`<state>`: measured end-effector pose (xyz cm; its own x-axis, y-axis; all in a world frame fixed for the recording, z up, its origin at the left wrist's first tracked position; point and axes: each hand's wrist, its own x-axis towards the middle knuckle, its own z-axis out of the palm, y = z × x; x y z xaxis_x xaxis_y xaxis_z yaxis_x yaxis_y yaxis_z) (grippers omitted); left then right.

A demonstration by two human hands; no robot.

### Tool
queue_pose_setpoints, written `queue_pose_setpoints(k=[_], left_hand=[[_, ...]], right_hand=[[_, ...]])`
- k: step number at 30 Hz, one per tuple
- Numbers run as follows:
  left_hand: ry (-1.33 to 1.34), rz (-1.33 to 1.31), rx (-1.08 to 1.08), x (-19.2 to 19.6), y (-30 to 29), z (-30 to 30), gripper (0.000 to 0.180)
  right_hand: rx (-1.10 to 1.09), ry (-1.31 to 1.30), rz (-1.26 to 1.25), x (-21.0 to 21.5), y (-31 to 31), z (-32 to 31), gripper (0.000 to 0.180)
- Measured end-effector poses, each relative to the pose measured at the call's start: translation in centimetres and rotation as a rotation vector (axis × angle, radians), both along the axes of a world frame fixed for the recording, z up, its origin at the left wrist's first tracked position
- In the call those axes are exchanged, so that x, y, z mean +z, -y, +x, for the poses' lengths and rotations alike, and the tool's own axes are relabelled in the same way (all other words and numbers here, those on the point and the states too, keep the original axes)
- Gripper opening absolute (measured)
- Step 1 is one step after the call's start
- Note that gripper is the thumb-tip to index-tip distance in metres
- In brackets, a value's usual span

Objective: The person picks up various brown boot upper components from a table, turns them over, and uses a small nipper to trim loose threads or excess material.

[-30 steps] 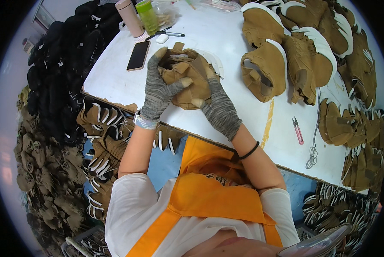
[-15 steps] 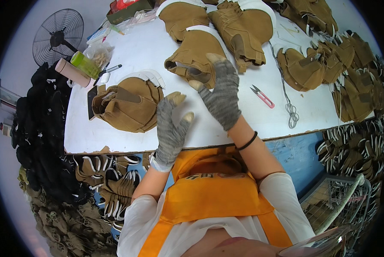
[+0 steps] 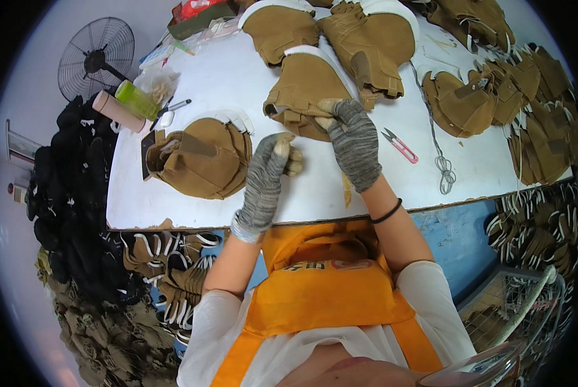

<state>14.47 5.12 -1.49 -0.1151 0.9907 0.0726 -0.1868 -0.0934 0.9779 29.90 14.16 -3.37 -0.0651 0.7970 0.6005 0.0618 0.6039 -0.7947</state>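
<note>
My right hand (image 3: 354,138), in a grey glove with bare-looking pale fingertips, pinches the near edge of a brown shoe upper (image 3: 311,80) that has a white toe edge. Just left of it, my left hand (image 3: 269,168), gloved alike, is closed with curled fingers above the table; whatever it may hold is hidden. A small stack of brown shoe uppers (image 3: 202,161) lies beside my left hand. Below my right hand a narrow yellowish strip (image 3: 347,191) shows against the white table (image 3: 302,205). To the right lie pink-handled thread snips (image 3: 401,147).
More brown uppers (image 3: 460,103) lie at the right and far side. A grey cord (image 3: 440,164) is coiled near the snips. A pink cup (image 3: 118,111), green bottle (image 3: 137,99) and marker (image 3: 179,104) are at the left, with a fan (image 3: 95,61) beyond. A wire basket (image 3: 505,303) stands lower right.
My right hand has drawn nearer and its fingers have closed on the upper's edge, which has shifted slightly. My left fingers have curled in. The yellowish strip now shows below my right hand.
</note>
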Motion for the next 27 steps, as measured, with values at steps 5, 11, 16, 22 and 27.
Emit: queue_pose_setpoints(k=[5,11,16,22,27], left_hand=[[-0.27,-0.144,-0.016,2.7,-0.2,0.2,0.047],[-0.139,-0.171,-0.043,0.8,0.5,0.7,0.049],[0.011,-0.123,0.056,0.0,0.5,1.0,0.043],[-0.196,-0.067,0.063,0.4,1.1,1.4,0.042],[0.085,-0.127,0.022,0.0,0.1,1.1,0.044]], right_hand=[[0.035,0.211,0.105,0.9,2.5,2.0,0.023],[0.111,0.193,0.036,1.5,3.1,3.1,0.027],[0.137,0.253,0.092,1.2,3.5,2.6,0.024],[0.193,0.115,-0.138,2.8,3.9,2.3,0.023],[0.093,0.219,-0.068,3.3,3.2,3.2,0.025]])
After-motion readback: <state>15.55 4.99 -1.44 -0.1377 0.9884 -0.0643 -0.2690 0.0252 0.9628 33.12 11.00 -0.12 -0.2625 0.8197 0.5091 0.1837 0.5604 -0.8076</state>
